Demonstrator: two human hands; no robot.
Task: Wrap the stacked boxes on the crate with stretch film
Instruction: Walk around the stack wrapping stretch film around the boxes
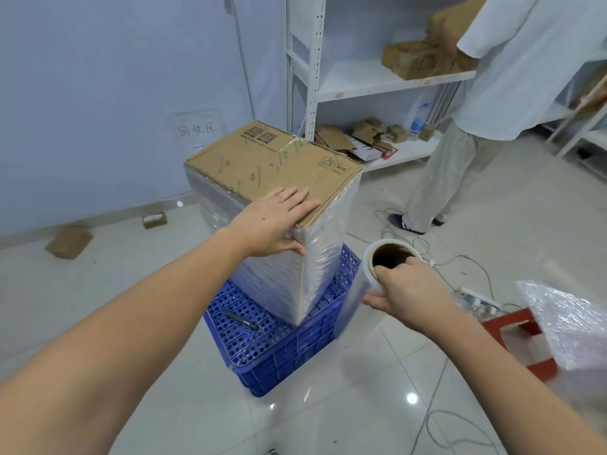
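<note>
A tall stack of cardboard boxes [272,162] stands on an upturned blue perforated crate [289,349], its sides covered in clear stretch film. My left hand [279,221] lies flat on the near corner of the top box, thumb against the filmed side. My right hand [407,290] grips the stretch film roll [368,284] by its upper end, a finger hooked into the cardboard core, just right of the stack. The roll hangs tilted down and to the left beside the crate.
A black marker [241,320] lies on the crate top. Another person [512,93] stands at white shelving [361,87] behind. A red stool [522,339] with bubble wrap [568,330] sits at right. Cables and a power strip [476,297] run across the floor. Small boxes [69,241] lie by the wall.
</note>
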